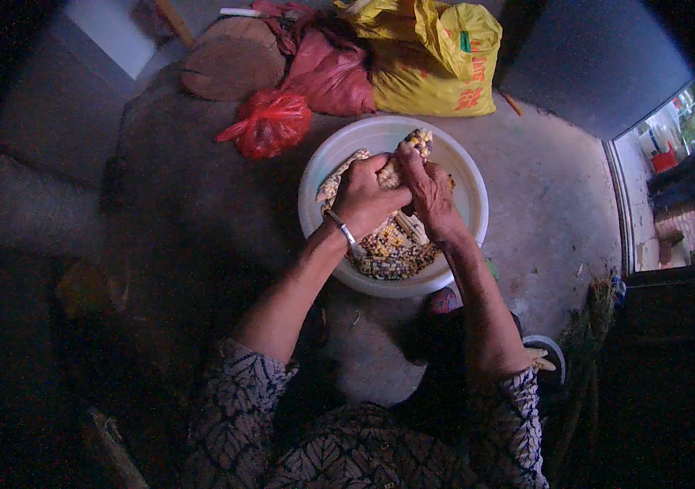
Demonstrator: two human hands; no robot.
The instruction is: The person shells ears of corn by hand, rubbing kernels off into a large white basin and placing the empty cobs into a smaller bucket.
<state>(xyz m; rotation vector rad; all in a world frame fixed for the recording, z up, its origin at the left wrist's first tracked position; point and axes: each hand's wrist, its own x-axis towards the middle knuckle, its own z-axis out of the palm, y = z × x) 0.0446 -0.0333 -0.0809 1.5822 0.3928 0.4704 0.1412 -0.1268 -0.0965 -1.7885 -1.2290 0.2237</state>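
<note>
A corn cob with dark, yellow and white kernels is held in both hands over a white plastic basin. My left hand, with a silver bracelet at the wrist, grips its lower part. Around its upper part wraps my right hand, the thumb lying along the kernels. Below my hands, loose kernels and more multicoloured cobs cover the basin's bottom. Among them is a pale cob; a dark-kernelled cob lies near the front rim. Another cob leans against the left wall. My fingers hide part of the held cob.
Behind the basin stand a yellow plastic bag bearing writing, a dark pink sack and a knotted red plastic bag. A small container with pale cobs sits by my right elbow. A broom-like bundle and an open doorway are at right.
</note>
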